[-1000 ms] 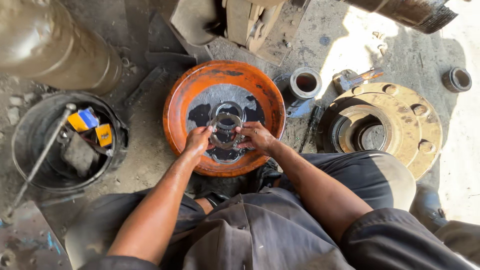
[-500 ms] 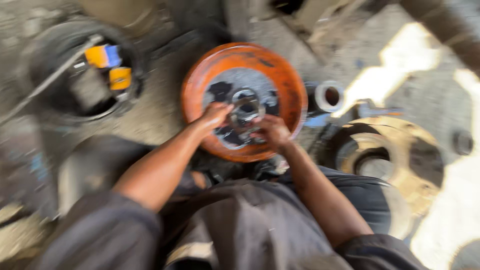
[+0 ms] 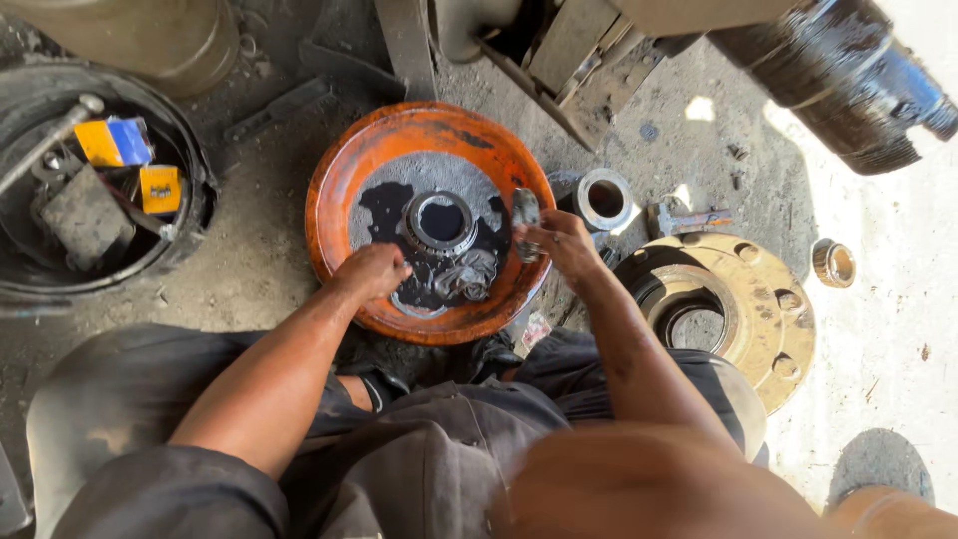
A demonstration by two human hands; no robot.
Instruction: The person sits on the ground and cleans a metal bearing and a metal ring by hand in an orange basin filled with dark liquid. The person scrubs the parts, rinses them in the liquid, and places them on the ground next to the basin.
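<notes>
An orange metal basin (image 3: 339,170) with dark oily liquid lies on the ground in front of me. A steel bearing ring (image 3: 440,222) sits in its middle, and a greasy clump (image 3: 467,281) lies just below it. My left hand (image 3: 372,271) rests as a fist on the basin's lower left, fingers in the dark liquid. My right hand (image 3: 559,240) hovers over the basin's right rim, pinching a small grey metal part (image 3: 525,212).
A black tub (image 3: 190,215) at the left holds a hammer, a block and yellow-blue boxes. A steel sleeve (image 3: 604,198) and a yellowish flanged hub (image 3: 768,319) lie to the right, a small ring (image 3: 833,262) farther right. Dark machinery stands at the top.
Both hands were together on the ring at the basin's middle. Now they are apart: the left sits low on the left, the right has lifted a small part to the right rim.
</notes>
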